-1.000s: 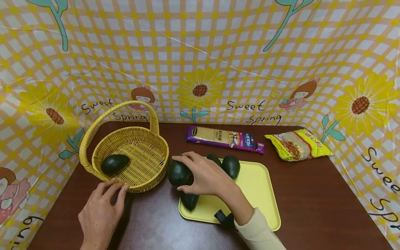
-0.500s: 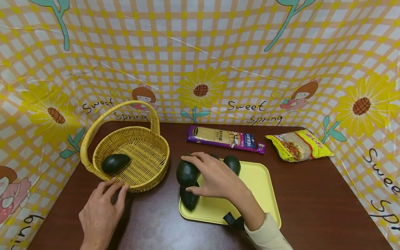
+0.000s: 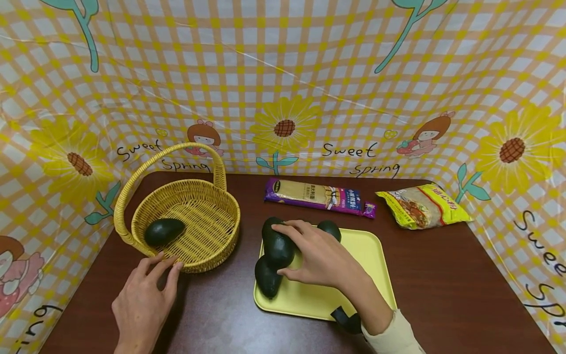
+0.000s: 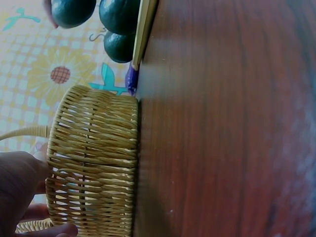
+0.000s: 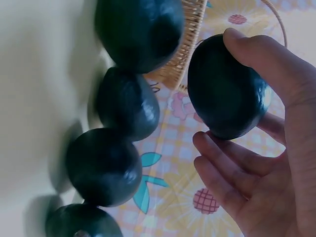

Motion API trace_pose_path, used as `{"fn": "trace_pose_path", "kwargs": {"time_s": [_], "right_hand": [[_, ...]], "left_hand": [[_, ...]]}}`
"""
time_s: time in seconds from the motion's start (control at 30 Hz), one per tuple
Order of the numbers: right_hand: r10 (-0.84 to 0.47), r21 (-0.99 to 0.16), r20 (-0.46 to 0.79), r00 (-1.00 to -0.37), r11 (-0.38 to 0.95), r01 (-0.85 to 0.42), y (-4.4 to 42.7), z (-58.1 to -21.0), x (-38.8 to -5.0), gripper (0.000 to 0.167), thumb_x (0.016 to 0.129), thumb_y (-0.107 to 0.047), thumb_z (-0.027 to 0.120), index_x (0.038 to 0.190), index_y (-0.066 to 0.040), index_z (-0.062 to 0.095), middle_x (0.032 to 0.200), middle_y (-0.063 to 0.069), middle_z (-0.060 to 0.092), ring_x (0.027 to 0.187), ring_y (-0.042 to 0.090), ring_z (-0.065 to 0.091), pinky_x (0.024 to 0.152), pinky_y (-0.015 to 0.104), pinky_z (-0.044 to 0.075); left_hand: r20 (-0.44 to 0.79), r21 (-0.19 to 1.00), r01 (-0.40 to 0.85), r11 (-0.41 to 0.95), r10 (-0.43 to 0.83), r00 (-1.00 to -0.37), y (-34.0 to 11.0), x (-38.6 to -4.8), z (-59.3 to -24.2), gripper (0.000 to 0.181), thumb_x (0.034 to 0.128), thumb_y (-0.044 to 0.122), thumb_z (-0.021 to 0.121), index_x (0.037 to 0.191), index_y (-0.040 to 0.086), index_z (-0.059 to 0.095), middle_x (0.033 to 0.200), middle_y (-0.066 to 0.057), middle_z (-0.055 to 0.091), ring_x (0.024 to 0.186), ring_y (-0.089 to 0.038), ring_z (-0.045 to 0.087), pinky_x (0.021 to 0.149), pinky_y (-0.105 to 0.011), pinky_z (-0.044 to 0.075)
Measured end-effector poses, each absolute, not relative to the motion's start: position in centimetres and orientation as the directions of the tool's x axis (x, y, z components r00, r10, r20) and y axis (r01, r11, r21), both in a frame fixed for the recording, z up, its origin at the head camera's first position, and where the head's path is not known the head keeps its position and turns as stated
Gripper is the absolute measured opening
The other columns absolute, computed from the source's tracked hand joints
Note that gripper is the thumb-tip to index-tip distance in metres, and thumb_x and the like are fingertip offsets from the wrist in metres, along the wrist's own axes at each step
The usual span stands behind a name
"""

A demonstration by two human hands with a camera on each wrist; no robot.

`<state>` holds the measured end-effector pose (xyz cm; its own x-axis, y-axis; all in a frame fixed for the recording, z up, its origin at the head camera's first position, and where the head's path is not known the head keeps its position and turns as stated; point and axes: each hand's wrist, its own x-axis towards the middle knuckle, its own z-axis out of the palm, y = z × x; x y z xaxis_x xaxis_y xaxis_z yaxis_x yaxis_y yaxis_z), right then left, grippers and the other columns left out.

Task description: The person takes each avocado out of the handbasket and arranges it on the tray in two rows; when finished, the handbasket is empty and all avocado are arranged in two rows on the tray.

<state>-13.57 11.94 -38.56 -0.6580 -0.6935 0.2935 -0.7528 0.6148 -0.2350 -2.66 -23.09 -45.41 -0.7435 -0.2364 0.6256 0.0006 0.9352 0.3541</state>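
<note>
My right hand (image 3: 316, 253) grips a dark green avocado (image 3: 279, 250) by its sides, over the left part of the yellow tray (image 3: 364, 253). In the right wrist view, thumb and fingers bend round this avocado (image 5: 227, 89). Several more lie on the tray, among them a front avocado (image 3: 267, 281) and a back avocado (image 3: 329, 229); my hand hides part of the group. At the wicker basket (image 3: 212, 216), my left hand (image 3: 143, 300) pinches the near rim, some fingers inside. One avocado (image 3: 163, 232) lies in the basket's left side.
A purple pasta packet (image 3: 305, 191) lies behind the tray, and a yellow noodle bag (image 3: 422, 206) at the back right. The basket's tall handle (image 3: 152, 162) arches over it. A patterned cloth (image 3: 283, 73) encloses the brown table (image 3: 451, 285).
My right hand has moved right with its avocado, from beside the basket to over the tray. My left hand and the basket have stayed in place.
</note>
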Motion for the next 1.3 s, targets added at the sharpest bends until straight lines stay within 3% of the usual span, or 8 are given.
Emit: {"fn": "trace_pose_path", "kwargs": {"time_s": [0.37,0.77,1.3], "right_hand": [[-0.697,-0.222,0.313,-0.645,0.607,-0.763,13.3,-39.6,-13.4,0.096,0.072,-0.048,0.099,0.154,-0.017,0.058,0.141,0.015,0.066,0.117,0.034,0.072,0.096,0.05,0.06],[-0.7,-0.2,0.297,-0.649,0.619,-0.759,14.5,-40.5,-13.0,0.093,0.074,-0.045,0.098,0.153,-0.016,0.058,0.141,0.017,0.066,0.119,0.035,0.071,0.096,0.051,0.06],[-0.692,-0.233,0.246,-0.679,0.637,-0.734,15.2,-41.4,-12.1,0.092,0.074,-0.046,0.098,0.152,-0.018,0.058,0.141,0.015,0.066,0.117,0.032,0.072,0.084,0.049,0.063]], "left_hand": [[0.62,0.363,-0.007,0.932,-0.247,-0.745,-23.1,-2.6,-45.5,0.025,0.089,0.03,0.091,0.105,0.012,0.087,0.115,-0.01,0.077,0.081,-0.037,0.073,0.041,-0.049,0.049],[0.624,0.366,0.005,0.931,-0.241,-0.743,-23.1,-2.7,-45.5,0.024,0.0887,0.029,0.091,0.105,0.011,0.087,0.114,-0.011,0.078,0.08,-0.037,0.073,0.042,-0.05,0.05],[0.625,0.367,0.012,0.93,-0.237,-0.743,-23.1,-2.7,-45.4,0.023,0.0894,0.028,0.091,0.105,0.011,0.087,0.114,-0.011,0.078,0.082,-0.037,0.073,0.043,-0.05,0.05]]}}
